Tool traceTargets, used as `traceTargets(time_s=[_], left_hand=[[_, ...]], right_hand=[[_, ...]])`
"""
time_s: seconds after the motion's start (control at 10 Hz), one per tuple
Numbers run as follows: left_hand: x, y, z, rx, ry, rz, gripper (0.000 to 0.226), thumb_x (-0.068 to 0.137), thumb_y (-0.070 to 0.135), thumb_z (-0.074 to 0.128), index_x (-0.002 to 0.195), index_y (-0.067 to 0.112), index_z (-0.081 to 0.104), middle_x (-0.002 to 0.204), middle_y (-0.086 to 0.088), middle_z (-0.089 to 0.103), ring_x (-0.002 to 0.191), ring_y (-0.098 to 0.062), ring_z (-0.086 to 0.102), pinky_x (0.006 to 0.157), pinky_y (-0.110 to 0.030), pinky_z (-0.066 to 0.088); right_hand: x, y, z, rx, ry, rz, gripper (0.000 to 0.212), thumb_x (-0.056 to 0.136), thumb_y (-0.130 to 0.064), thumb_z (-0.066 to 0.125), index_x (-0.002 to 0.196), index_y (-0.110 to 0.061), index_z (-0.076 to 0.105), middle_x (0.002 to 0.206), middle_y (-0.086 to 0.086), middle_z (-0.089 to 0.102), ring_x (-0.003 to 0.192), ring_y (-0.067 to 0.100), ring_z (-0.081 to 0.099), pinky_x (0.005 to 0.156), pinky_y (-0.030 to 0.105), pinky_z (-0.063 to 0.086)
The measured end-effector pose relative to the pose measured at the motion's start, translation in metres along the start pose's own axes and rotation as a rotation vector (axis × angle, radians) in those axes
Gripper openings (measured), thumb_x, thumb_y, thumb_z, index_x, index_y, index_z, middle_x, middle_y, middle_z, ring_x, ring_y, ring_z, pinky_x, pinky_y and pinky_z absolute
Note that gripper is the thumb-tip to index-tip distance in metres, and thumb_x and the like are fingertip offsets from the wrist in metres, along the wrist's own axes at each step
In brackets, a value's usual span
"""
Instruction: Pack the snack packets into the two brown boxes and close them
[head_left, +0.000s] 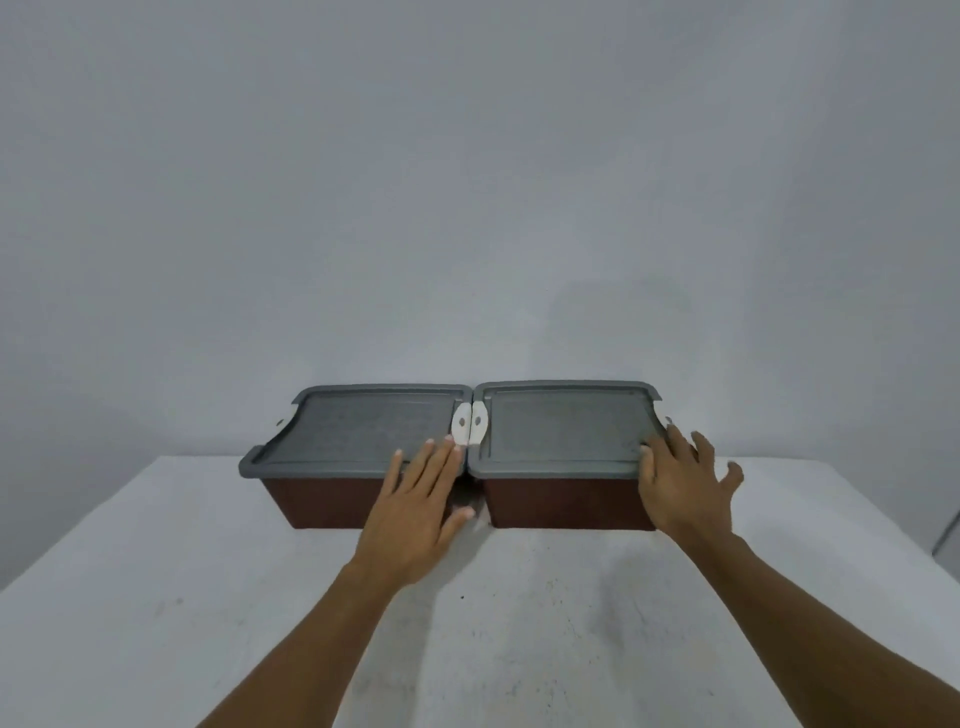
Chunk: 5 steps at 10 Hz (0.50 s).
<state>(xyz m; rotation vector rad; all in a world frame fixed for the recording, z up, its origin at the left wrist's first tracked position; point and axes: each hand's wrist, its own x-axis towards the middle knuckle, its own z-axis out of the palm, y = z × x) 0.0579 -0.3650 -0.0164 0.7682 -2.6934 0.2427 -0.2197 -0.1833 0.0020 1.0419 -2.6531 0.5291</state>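
Two brown boxes stand side by side at the far middle of the white table, each under a grey lid. My left hand (421, 499) lies flat with straight fingers on the near right corner of the left box's lid (353, 431). My right hand (680, 478) rests with spread fingers on the near right corner of the right box's lid (561, 426). The brown walls of the left box (322, 501) and the right box (561, 504) show below the lids. White latches (469, 423) meet between the two boxes. No snack packets are visible.
The white table (156, 597) runs toward me with bare room in front of the boxes. A plain grey wall stands behind. The table's right edge drops off near the frame's right side.
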Motion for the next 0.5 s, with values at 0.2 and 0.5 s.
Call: traceTargets(time_s=[0.2, 0.5], left_hand=[[-0.032, -0.039, -0.002, 0.046, -0.042, 0.004, 0.07, 0.1, 0.059, 0.007, 0.156, 0.018, 0.002, 0.163, 0.0, -0.011, 0.15, -0.023, -0.005, 0.118, -0.052, 0.002], [-0.05, -0.035, -0.024, -0.055, -0.177, 0.043, 0.086, 0.08, 0.069, -0.012, 0.15, 0.019, -0.02, 0.154, 0.002, -0.035, 0.143, -0.02, -0.03, 0.119, -0.048, -0.011]], right_hand=[[-0.071, -0.052, 0.022, 0.016, 0.017, -0.148, 0.068, 0.095, -0.061, 0.017, 0.153, -0.025, 0.021, 0.163, 0.008, 0.009, 0.15, 0.026, 0.004, 0.114, 0.058, -0.001], [-0.15, -0.121, 0.042, 0.025, -0.134, -0.267, 0.084, 0.083, -0.075, -0.007, 0.152, -0.036, 0.019, 0.163, -0.001, 0.004, 0.15, 0.022, 0.002, 0.113, 0.056, -0.004]])
